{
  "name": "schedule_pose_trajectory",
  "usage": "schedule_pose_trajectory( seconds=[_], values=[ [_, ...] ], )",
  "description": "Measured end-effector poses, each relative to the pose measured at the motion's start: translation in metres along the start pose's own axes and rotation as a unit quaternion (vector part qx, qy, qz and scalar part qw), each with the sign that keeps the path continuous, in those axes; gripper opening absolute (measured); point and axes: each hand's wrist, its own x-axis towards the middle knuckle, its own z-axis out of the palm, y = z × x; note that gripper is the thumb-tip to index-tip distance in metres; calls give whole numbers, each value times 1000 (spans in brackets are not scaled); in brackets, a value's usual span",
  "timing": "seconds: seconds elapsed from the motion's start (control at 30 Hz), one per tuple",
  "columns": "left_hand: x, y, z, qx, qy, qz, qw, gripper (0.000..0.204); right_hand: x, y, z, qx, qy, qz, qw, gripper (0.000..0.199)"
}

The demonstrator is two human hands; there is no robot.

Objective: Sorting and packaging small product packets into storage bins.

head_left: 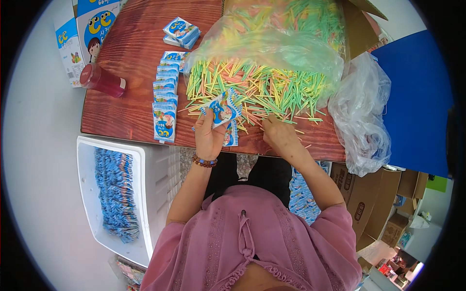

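— Holding one small blue packet (221,109) in the left hand (208,138), grip pinched on it just above the worktop (126,63) edge?

— Yes. The right hand (280,136) rests on the near edge of the coloured sticks (257,89); whether its grip is closed I cannot tell.

— How far along?

— I'd judge midway: a row of flat packets (165,99) lies left of it, the white bin (109,194) holds many more (stacked on edge), yet the stick heap and its bag (272,43) remain large.
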Motion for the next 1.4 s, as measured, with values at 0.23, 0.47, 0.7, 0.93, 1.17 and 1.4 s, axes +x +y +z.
schedule_pose_trajectory(
  seconds=[0.23,0.47,0.7,0.93,1.17,1.4],
  values=[
    [-7,0,-5,39,-7,-13,999,35,21,-14,-62,515,1,100,851,8],
    [-7,1,6,45,-5,-19,999,36,43,-45,-64,670,253,29,697,9],
    [-7,2,20,7,41,-5,999,24,54,-49,-53,406,227,-75,882,13],
    [-8,-7,28,-2,13,8,1000,22,36,-59,-48,448,168,77,875,14],
    [-10,-4,17,129,-14,95,987,23,30,-40,-58,338,247,8,908,10],
    [-10,13,25,310,11,151,939,37,44,-14,-54,162,275,-89,944,13]
  ],
)
